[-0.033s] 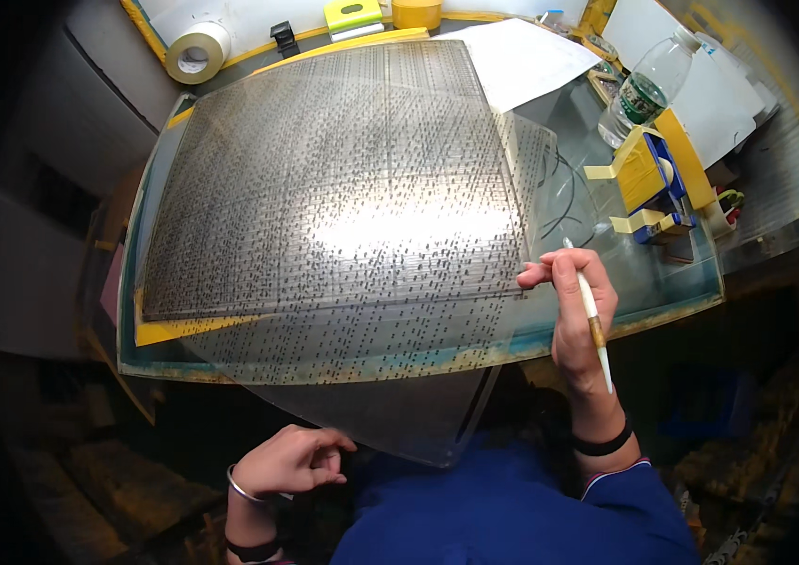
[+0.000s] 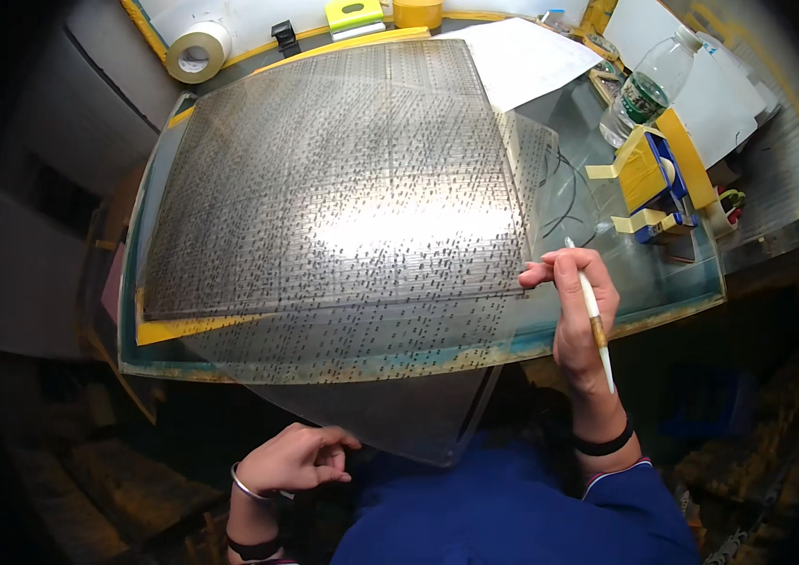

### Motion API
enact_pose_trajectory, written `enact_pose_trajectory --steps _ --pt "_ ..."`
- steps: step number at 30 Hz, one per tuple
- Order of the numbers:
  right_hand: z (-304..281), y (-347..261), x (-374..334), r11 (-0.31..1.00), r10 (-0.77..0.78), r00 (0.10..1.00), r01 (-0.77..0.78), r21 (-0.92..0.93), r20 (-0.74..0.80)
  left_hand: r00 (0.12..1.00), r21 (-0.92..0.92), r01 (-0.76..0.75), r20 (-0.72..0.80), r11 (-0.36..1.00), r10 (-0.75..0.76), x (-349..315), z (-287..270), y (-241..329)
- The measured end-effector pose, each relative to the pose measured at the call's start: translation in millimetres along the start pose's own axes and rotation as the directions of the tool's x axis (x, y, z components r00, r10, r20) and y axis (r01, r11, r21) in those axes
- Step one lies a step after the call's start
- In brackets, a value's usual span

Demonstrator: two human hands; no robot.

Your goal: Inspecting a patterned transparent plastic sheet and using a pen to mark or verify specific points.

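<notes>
A large see-through film sheet with rows of small black marks (image 2: 343,141) lies over the glass-topped table (image 2: 625,315), and its near corner hangs past the front edge. My right hand (image 2: 583,311), at the sheet's near right corner, grips a slim white pen-like tool with a brown band (image 2: 595,320). Its thin tip points away from me, and the tapered white end lies along my wrist. Below the table edge, my left hand (image 2: 296,460) is loosely closed, its index finger by the overhanging film. A small pale bit shows under that hand; what it is stays unclear.
At the back left stands a roll of tape (image 2: 199,53), near a black clip (image 2: 285,38). White paper (image 2: 522,61) lies at the back right, beside a clear plastic bottle (image 2: 649,89). Blue tape dispensers (image 2: 668,184) with yellow tape stand at the right, near a dark cord (image 2: 569,193).
My left hand has shifted very slightly to the right. The right hand and its tool are almost still.
</notes>
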State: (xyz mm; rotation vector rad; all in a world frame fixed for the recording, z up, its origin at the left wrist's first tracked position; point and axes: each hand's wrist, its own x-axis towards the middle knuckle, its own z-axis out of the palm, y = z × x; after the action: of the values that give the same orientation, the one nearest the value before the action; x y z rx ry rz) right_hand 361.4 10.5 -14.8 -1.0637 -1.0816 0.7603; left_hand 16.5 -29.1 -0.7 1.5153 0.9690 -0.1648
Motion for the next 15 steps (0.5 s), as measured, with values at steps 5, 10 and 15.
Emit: enact_pose_trajectory --steps 5,10,15 --pt "-1 1 0 1.000 0.008 1.000 -0.008 0.001 0.000 0.995 0.037 -0.096 -0.009 0.995 0.096 18 4 7" --pt "-1 -1 0 1.000 0.003 1.000 -0.004 -0.018 -0.019 0.980 -0.285 -0.186 0.020 0.940 0.200 31 4 1" --pt "-1 2 0 1.000 0.006 1.000 -0.006 0.000 -0.019 0.975 -0.433 -0.223 -0.093 0.873 0.203 28 3 2"
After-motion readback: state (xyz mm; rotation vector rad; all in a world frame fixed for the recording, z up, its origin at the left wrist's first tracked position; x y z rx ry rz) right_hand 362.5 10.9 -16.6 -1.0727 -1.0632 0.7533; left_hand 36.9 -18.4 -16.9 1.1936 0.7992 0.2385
